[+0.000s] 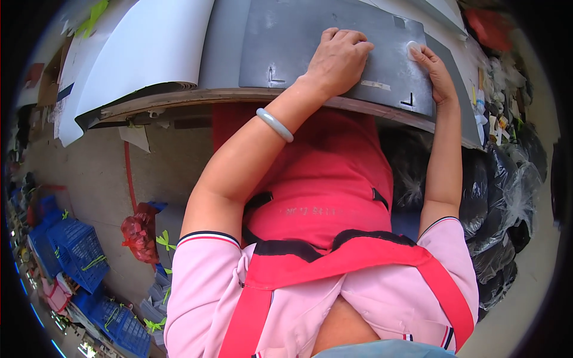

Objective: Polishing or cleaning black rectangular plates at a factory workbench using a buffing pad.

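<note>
A dark grey flat board (286, 42) with black corner marks and white powdery smears lies on the table in front of me. My left hand (340, 62) rests over its middle, fingers curled down toward the surface; whatever is under or between them is hidden. At the board's right side, my right hand (437, 74) pinches a small white rounded piece (413, 51) between thumb and fingers, against the board. Whitish dust shows around that piece. A pale strip (375, 86) sits near the board's front edge, between my hands.
A large curled white sheet (149, 48) covers the table's left part. The table's front edge (179, 98) runs just before my body. Black plastic bags (486, 197) stand at the right. Blue crates (77, 244) and a red bag (141, 232) are on the left floor.
</note>
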A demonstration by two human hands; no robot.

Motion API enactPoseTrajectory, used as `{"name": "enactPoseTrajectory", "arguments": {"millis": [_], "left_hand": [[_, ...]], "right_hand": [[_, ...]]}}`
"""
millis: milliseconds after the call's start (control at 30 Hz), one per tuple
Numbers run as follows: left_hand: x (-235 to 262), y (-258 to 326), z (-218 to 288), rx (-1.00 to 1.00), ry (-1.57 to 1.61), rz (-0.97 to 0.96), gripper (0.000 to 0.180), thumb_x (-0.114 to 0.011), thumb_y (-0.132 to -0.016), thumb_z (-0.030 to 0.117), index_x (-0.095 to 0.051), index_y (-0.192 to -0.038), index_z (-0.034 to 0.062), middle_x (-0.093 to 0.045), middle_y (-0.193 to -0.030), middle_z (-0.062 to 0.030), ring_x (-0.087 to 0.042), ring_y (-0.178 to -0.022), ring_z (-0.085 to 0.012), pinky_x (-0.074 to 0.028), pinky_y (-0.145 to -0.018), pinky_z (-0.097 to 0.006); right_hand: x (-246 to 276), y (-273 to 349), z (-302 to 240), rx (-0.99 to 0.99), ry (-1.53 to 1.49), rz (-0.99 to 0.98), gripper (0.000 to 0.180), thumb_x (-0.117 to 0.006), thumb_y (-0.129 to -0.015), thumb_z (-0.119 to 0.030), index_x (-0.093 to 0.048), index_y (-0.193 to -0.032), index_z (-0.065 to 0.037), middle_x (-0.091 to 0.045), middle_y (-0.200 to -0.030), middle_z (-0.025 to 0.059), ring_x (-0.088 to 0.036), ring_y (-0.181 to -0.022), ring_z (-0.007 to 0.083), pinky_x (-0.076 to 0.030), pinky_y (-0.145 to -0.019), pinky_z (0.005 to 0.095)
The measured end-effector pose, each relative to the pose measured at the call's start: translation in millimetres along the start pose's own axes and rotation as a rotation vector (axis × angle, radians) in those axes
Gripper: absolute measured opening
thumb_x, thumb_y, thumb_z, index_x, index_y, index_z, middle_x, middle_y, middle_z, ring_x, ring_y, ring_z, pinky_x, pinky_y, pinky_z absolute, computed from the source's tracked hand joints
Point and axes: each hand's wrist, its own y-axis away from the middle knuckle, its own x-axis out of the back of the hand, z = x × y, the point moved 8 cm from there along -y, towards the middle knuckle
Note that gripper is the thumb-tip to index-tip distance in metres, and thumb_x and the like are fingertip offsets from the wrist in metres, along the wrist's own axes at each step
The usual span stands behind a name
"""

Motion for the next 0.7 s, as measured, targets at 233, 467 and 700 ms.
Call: {"name": "enactPoseTrajectory", "arguments": {"millis": [233,467,700], "left_hand": [[41.1,51.6,82.7,-0.267,0.334,-0.116,0.021,-0.070,-0.085,0.006,-0.069,-0.106,0.0056,-0.065,-0.100,-0.0094,-0.063,-0.088,-0.0303,-0.050,-0.077,-0.037],[62.7,53.8,-8.8,0.060,0.113,-0.378,0.020,-0.075,-0.081,0.007,-0.073,-0.100,0.0026,-0.067,-0.109,-0.0084,-0.064,-0.099,-0.0296,-0.052,-0.085,-0.038],[62.1,45.1,-23.6,0.216,0.252,-0.526,0.013,-0.073,-0.085,0.001,-0.072,-0.098,-0.0029,-0.069,-0.104,-0.0097,-0.068,-0.087,-0.0255,-0.055,-0.080,-0.033]], "right_hand": [[-13.5,-33.3,16.0,0.099,-0.241,0.026,0.018,-0.072,-0.096,-0.025,-0.069,-0.106,-0.011,-0.068,-0.094,-0.0044,-0.063,-0.082,0.0040,-0.051,-0.074,0.0206],[-13.4,-38.4,23.6,0.145,-0.130,0.087,0.020,-0.068,-0.098,-0.024,-0.067,-0.108,-0.006,-0.068,-0.092,-0.0013,-0.062,-0.079,0.0076,-0.051,-0.073,0.0238],[-17.4,-33.5,18.6,0.188,-0.100,0.086,0.019,-0.068,-0.098,-0.023,-0.067,-0.107,-0.006,-0.067,-0.091,-0.0011,-0.062,-0.077,0.0079,-0.051,-0.071,0.0241]]}}
